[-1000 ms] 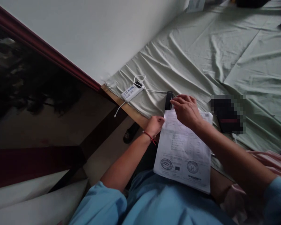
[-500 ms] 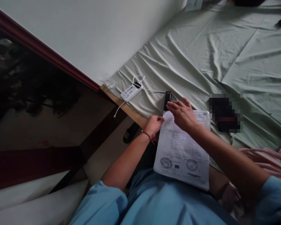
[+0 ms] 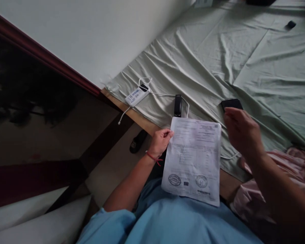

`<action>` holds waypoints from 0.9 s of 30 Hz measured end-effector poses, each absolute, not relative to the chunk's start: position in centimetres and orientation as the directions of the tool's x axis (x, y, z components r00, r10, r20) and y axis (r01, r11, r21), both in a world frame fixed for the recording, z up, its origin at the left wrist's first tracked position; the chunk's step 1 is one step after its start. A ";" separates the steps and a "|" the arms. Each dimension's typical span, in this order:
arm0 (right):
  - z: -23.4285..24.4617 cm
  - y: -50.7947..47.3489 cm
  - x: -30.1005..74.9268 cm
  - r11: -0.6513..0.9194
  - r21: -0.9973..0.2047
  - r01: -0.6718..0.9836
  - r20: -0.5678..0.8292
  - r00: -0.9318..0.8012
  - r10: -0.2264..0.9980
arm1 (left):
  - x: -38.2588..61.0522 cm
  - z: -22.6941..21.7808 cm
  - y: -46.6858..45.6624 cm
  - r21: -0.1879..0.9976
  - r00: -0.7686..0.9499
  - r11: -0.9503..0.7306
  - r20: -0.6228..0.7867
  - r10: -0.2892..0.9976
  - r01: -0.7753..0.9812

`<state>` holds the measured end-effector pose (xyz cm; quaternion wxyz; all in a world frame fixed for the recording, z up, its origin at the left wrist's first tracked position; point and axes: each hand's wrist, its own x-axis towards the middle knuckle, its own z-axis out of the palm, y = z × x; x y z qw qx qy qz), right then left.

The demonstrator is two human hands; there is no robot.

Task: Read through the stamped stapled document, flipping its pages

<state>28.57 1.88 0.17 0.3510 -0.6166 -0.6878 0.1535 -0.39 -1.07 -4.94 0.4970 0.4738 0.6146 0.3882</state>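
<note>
Between the thumb and fingers of my left hand (image 3: 160, 142), the left edge of a printed paper sheet (image 3: 193, 152) is pinched near its top corner. The sheet lies over my lap and the bed's edge, with round stamps along its bottom. My right hand (image 3: 241, 130) is off the sheet, at the near side of a flat black object (image 3: 231, 103) that looks like a phone. Its fingers are blurred and partly hidden, and I cannot tell whether they touch that object. Just above the sheet's top edge lies a small black device (image 3: 177, 105) beside a white cable.
A white power strip (image 3: 137, 96) with a black plug lies near the wooden bed edge (image 3: 142, 120). Pink cloth (image 3: 254, 200) is bunched at the right. A dark shoe (image 3: 138, 141) is on the floor. A small black item (image 3: 291, 24) rests on the green sheet (image 3: 193, 61).
My right hand has left the paper's top and the black device and moved right to the flat black object. My left hand still pinches the paper. The view has shifted slightly.
</note>
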 end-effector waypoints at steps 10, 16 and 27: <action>-3.2 -3.3 28.5 -0.134 -0.973 0.188 -0.155 -0.100 0.983 | -1.2 -4.9 -1.7 0.959 -0.188 0.221 -0.253 0.949 -0.174; -4.5 -2.5 27.3 -0.226 -0.973 -0.039 -0.224 -0.039 0.974 | 0.4 -4.1 -2.0 0.927 -0.153 0.196 -0.255 0.955 -0.321; -4.8 -2.6 27.4 -0.301 -0.947 -0.114 -0.302 -0.004 0.953 | 1.2 -3.9 -2.5 0.857 0.138 0.441 -0.419 0.898 -0.267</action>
